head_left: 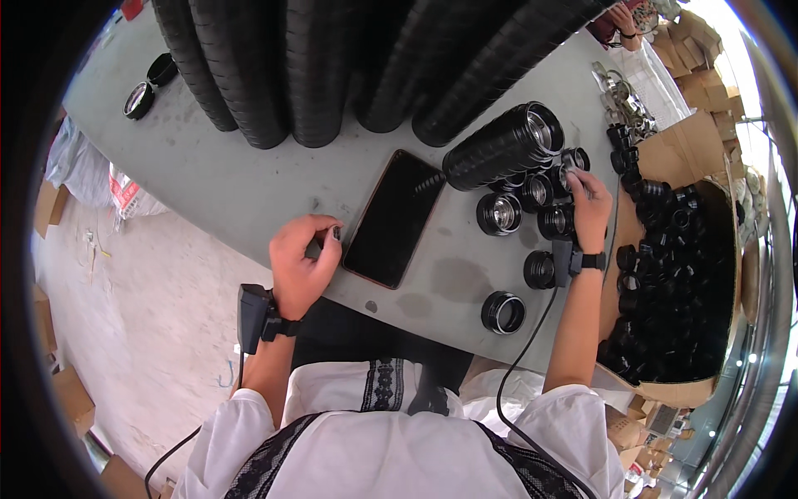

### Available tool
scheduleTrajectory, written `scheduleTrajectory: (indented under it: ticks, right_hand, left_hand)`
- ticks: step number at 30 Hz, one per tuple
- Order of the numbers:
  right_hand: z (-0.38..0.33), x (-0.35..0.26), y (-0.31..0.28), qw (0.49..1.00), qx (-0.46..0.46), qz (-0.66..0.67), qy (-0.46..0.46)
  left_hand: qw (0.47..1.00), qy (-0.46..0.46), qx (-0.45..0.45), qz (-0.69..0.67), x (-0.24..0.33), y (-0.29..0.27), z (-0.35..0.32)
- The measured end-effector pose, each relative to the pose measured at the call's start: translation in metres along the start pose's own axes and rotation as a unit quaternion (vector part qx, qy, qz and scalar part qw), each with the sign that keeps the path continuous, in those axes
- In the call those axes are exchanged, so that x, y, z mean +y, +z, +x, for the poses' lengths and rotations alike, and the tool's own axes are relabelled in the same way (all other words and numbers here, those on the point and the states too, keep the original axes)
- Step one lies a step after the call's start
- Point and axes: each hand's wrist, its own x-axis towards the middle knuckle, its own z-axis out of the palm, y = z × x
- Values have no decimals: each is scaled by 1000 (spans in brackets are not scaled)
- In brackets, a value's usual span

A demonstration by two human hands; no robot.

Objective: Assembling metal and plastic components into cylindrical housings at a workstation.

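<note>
My right hand [592, 208] reaches to the right side of the table, its thumb and fingers closed on a black threaded ring [564, 178] in a cluster of similar rings. Nearby stand more of them: one ring [499, 214] left of the hand, another [539, 269] below it, and a third [504, 313] closer to me. My left hand [301, 256] is curled closed over the table's near edge. A small dark spot shows at its fingertips; whether it holds anything is unclear. Between the hands lies a phone [395, 218] with a dark screen.
Several long black ribbed hoses [316, 75] stand across the far side of the grey table [241, 200]. A short hose [499, 148] lies beside the rings. At right, an open cardboard box [673, 274] holds many black rings. Metal clamps [619, 96] lie beyond, near another person's hand [622, 18].
</note>
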Motion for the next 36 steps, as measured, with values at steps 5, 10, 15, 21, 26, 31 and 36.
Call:
scheduleTrajectory:
  ticks: [5,10,15,21,26,31,36]
  right_hand:
    - [16,-3,26,961,-77,-229,-132]
    - [29,-24,31,912,-242,-330,-22]
    - [42,-23,28,903,-291,-316,9]
    - [47,-4,38,925,-280,-257,31]
    - [40,-8,35,957,-219,-188,1]
    - [32,-21,45,940,-193,-281,23]
    - [30,-28,40,935,-215,-278,51]
  left_hand:
    - [1000,1,2,11,0,1,-1]
    - [1000,-16,-2,21,-1,0,-4]
    - [999,-22,-4,23,5,2,0]
    - [1000,-2,1,11,2,5,0]
    - [1000,-4,-6,8,0,5,-1]
    - [1000,-7,-3,24,0,4,0]
    - [999,11,-3,41,-4,8,-1]
